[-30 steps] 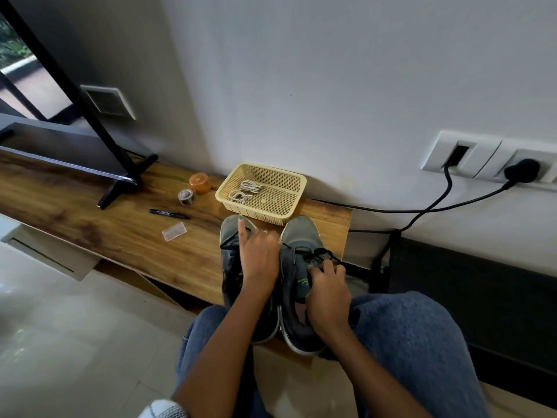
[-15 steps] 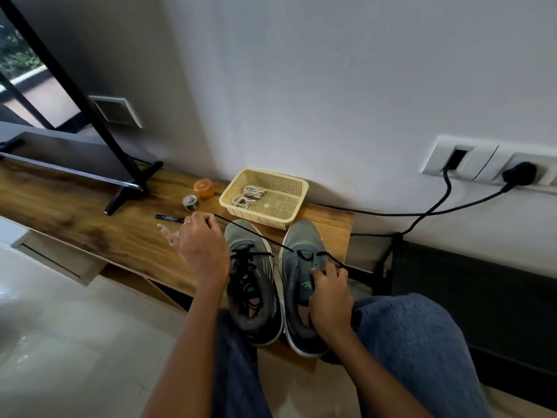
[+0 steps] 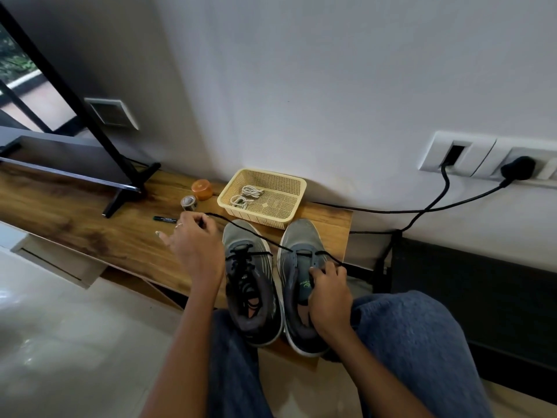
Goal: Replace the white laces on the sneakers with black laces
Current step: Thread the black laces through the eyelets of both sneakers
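We are drawing the black lace (image 3: 256, 233) taut through the right sneaker (image 3: 301, 267), left hand (image 3: 193, 239) pinching its end, right hand (image 3: 328, 285) gripping the tongue, next eyelet likely needing threading

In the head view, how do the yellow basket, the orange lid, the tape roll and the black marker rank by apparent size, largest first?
1. yellow basket, clearly largest.
2. orange lid, black marker: unsure; the marker is longer but thin.
3. tape roll, slightly smaller than the lid.

left hand (image 3: 196, 242) raised, fingers pinched; right hand (image 3: 330, 289) curled, knuckles up.
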